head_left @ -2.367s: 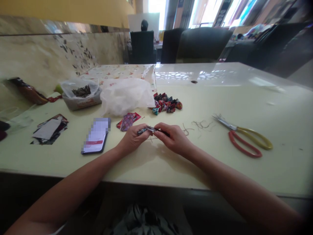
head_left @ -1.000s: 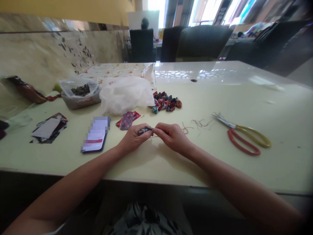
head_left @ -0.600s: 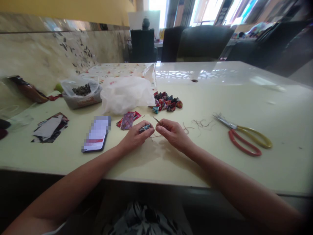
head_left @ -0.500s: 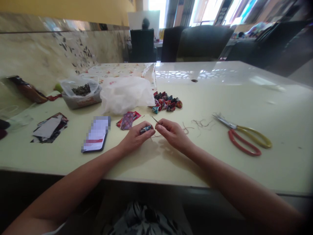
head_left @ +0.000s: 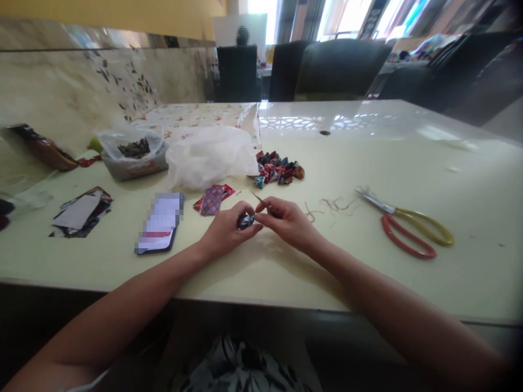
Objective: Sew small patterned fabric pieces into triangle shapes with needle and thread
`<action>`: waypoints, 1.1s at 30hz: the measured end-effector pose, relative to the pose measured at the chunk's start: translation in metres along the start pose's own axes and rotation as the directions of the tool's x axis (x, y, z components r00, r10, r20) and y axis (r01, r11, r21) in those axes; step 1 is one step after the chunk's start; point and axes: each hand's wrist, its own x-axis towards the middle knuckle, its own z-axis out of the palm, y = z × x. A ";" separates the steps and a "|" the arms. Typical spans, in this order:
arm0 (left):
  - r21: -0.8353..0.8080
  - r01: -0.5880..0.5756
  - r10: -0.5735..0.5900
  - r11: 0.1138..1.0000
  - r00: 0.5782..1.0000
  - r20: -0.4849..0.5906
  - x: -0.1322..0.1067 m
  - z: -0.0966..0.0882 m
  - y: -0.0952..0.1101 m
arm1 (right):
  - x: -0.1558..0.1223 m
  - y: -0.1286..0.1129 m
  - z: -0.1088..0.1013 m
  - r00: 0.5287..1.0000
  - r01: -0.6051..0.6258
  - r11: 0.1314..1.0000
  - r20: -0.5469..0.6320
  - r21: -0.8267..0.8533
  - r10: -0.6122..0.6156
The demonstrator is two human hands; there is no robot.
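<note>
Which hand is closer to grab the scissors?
The right hand, probably. The scissors lie on its side of the table, with only loose thread bits between. The left hand holds a small folded piece farther away.

I take this for a home dining or living room. A long glossy cream tabletop runs along a marble-patterned wall with a leaf motif at its left edge. Dark upholstered chairs stand at the far edge, with bright windows behind them. A flowered plastic tablecloth covers the far left corner, and household scissors lie toward the right edge.
</note>
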 end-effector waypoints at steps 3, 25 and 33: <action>-0.018 0.032 -0.032 0.999 0.999 0.020 -0.001 0.001 -0.003 | 0.000 0.005 0.004 0.997 -0.042 0.996 0.068 0.084 0.036; -0.680 0.184 -0.103 0.710 0.982 0.158 0.003 -0.004 0.000 | -0.009 -0.004 0.001 0.956 0.171 0.962 -0.200 -0.212 -0.214; -0.689 0.173 -0.123 0.704 0.985 0.121 0.001 -0.007 -0.005 | -0.002 0.002 -0.001 0.977 0.087 0.994 -0.201 0.064 -0.073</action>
